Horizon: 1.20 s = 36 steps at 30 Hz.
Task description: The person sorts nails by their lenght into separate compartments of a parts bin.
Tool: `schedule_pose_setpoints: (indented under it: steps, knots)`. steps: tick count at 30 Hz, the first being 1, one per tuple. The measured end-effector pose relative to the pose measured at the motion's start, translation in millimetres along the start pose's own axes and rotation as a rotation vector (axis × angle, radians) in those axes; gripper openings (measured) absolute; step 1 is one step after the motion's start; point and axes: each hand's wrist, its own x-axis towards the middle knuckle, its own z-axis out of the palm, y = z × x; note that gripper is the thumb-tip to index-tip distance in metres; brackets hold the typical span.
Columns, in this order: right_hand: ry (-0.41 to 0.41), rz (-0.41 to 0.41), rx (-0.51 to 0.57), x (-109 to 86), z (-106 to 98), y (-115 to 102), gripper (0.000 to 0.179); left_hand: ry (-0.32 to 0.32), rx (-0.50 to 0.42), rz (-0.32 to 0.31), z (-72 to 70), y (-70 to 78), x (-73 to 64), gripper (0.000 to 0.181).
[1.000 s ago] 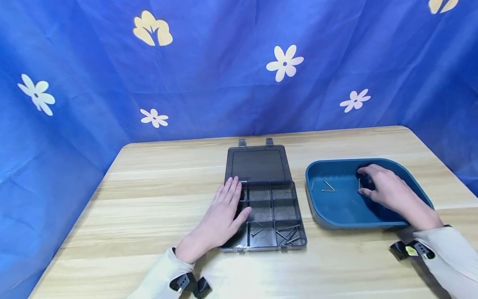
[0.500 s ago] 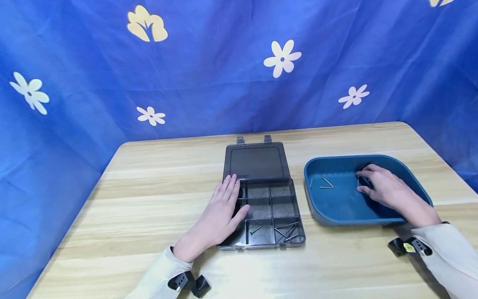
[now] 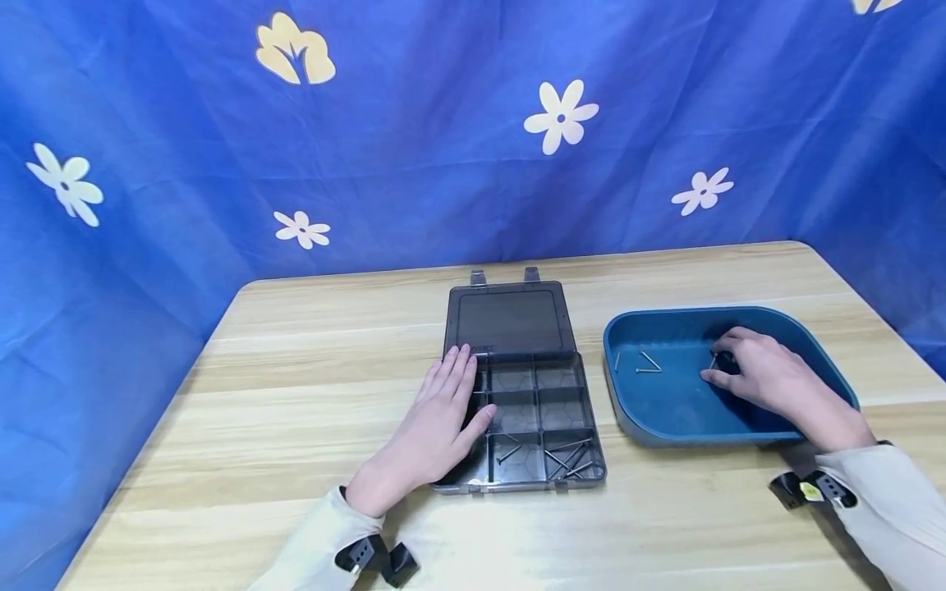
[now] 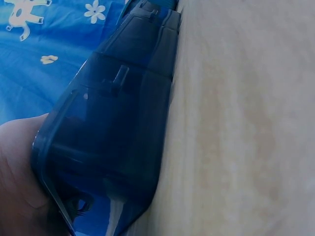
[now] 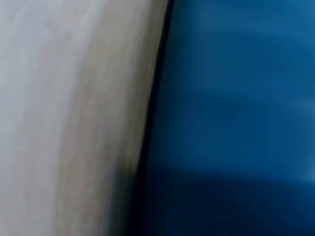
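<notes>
My left hand (image 3: 434, 423) lies with extended fingers over the left column of a smoky-grey compartment box (image 3: 515, 412), hiding part of it. The box's lid (image 3: 510, 318) is folded back behind it. Several screws (image 3: 567, 464) lie in the front right compartment, and a few more in the front middle one. In the left wrist view the box's translucent side wall (image 4: 113, 118) stands beside the hand. Over on the right, my right hand (image 3: 769, 373) reaches into a blue bin (image 3: 687, 423). Its curled thumb and fingers pinch a thin screw (image 3: 713, 362).
Loose screws (image 3: 648, 369) lie in the left part of the bin. In the right wrist view the bin's outer wall (image 5: 236, 123) fills one side. The wooden table (image 3: 222, 427) runs up to a blue flowered curtain (image 3: 414, 148).
The right thumb and fingers have shifted slightly, and the screw between them has gone from upright to slanted in the view. The left hand keeps its place on the box.
</notes>
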Motion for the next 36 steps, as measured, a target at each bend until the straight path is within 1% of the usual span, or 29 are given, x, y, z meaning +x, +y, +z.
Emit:
schedule_pose_setpoints:
  steps: [3,10,14,16,18,23,26,29,34,36]
  knots:
    - [-0.017,0.017,0.003,0.0,-0.1,0.0,0.053,0.002,0.000,-0.001,0.5,0.0,-0.1,0.070]
    - [-0.002,0.034,-0.016,0.3,0.0,-4.8,0.046,0.012,0.001,0.004,-0.2,-0.2,-0.5,0.070]
    - [0.013,0.017,-0.023,0.0,-0.2,-6.5,0.044,0.012,0.007,0.003,-1.0,0.0,-1.0,0.070]
    - [0.031,-0.002,-0.017,-0.7,0.4,-7.1,0.042,0.015,0.005,0.006,-0.9,-0.1,-1.0,0.070]
    - [0.060,-0.037,-0.001,-1.4,1.4,-7.3,0.037,0.013,0.004,0.004,-0.9,0.1,-1.1,0.070]
    - [0.151,-0.166,0.041,-2.0,3.5,-5.8,0.022,0.005,0.011,0.002,-0.3,0.3,-1.4,0.070]
    - [0.183,-0.237,0.038,-1.8,4.1,-4.5,0.019,0.017,0.004,0.009,0.4,0.5,-1.5,0.070]
    - [0.171,-0.261,0.034,-1.2,4.1,-3.5,0.019,0.031,-0.003,0.016,0.2,1.1,-1.5,0.069]
    - [0.126,-0.244,0.053,-1.4,3.1,-3.9,0.009,0.029,-0.003,0.012,-0.2,1.5,-1.2,0.069]
    - [0.105,-0.254,0.065,-2.9,1.4,-4.5,0.008,0.028,0.002,0.013,-0.4,1.7,-0.6,0.069]
